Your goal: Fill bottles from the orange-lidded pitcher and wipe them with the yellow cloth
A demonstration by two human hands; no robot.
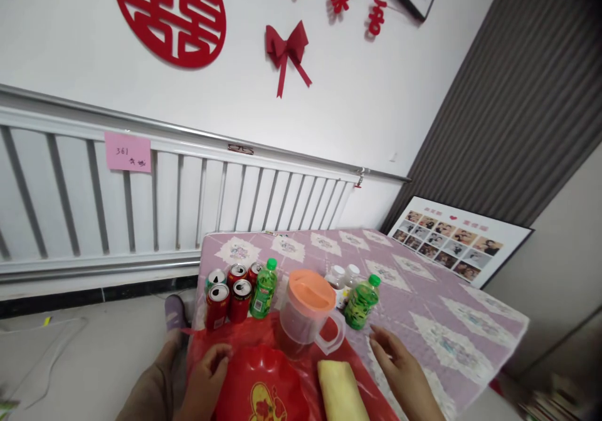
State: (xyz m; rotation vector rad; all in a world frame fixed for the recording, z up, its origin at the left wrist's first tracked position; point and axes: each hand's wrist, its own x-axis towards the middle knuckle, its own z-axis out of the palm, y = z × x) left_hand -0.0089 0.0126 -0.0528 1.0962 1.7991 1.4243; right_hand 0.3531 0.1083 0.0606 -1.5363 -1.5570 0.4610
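My left hand [205,378] is by the left rim of a red scalloped plate [263,371] with a yellow printed design. Its fingers are loosely bent, with a gap between thumb and forefinger, and nothing shows in them. My right hand [399,367] is held over the tablecloth, fingers apart and empty, to the right of a pale yellow roll [343,389]. The plate and roll lie on a red plastic sheet [254,332]. Behind them stands a clear plastic pitcher [301,320] with an orange lid, upright, its handle toward the right.
Several opened drink cans [219,305] and a green bottle [264,289] stand left of the pitcher. Another green bottle [362,303] and two white-capped bottles [336,277] stand right. A radiator [273,195] runs behind the table; a photo board [451,236] leans beyond it.
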